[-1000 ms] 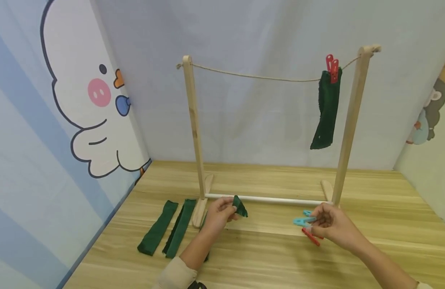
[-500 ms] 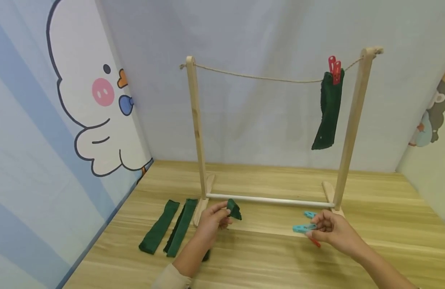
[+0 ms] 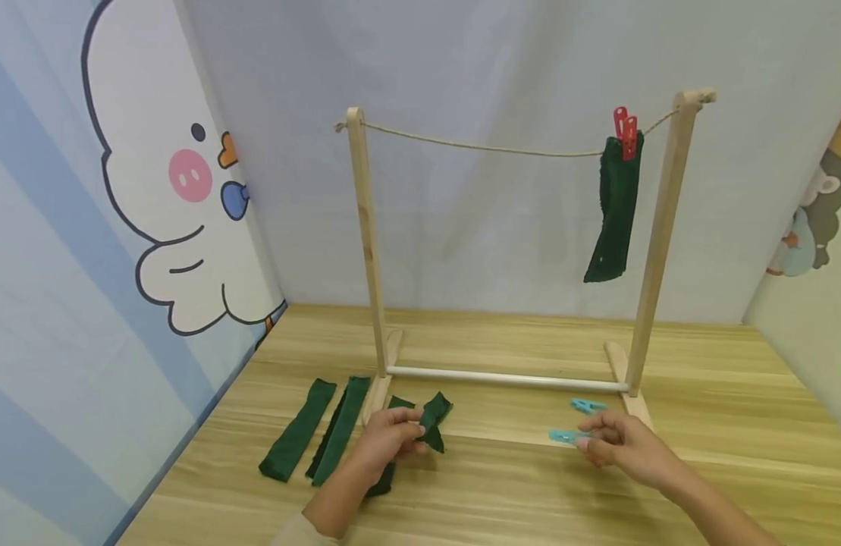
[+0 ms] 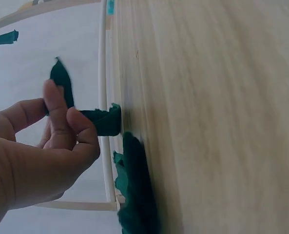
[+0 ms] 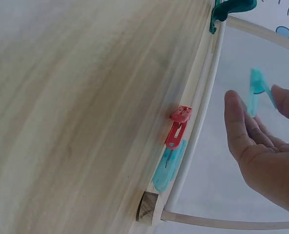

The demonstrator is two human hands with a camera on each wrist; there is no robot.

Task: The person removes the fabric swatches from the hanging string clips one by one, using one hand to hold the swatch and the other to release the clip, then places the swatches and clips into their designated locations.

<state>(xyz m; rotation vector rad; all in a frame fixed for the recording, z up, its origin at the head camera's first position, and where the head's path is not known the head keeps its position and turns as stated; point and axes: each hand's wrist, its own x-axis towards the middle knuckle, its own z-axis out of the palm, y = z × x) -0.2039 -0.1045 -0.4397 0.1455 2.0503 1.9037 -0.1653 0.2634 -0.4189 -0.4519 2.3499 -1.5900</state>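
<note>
My left hand (image 3: 386,447) pinches a green cloth strip (image 3: 434,413) between thumb and fingers, just above the table; the strip's ends stick out on both sides in the left wrist view. Light blue plastic is pinched in my right hand (image 3: 625,449): a clothespin (image 5: 256,87), its legs spread in the right wrist view. Beneath that hand a red clothespin (image 5: 179,124) lies on the table beside another light blue clothespin (image 3: 587,406). Partly hidden by my left hand, another green strip (image 3: 382,484) lies on the table.
A wooden rack with two posts (image 3: 662,243), a white bottom bar (image 3: 502,378) and a string (image 3: 475,144) stands behind the hands. Red clothespins (image 3: 628,136) hold a green cloth strip (image 3: 618,212) near the right post. Two more green strips (image 3: 299,431) lie at left.
My left hand has come lower and a little left with the green strip, showing more of it. My right hand has lowered slightly, still pinching the light blue clothespin.
</note>
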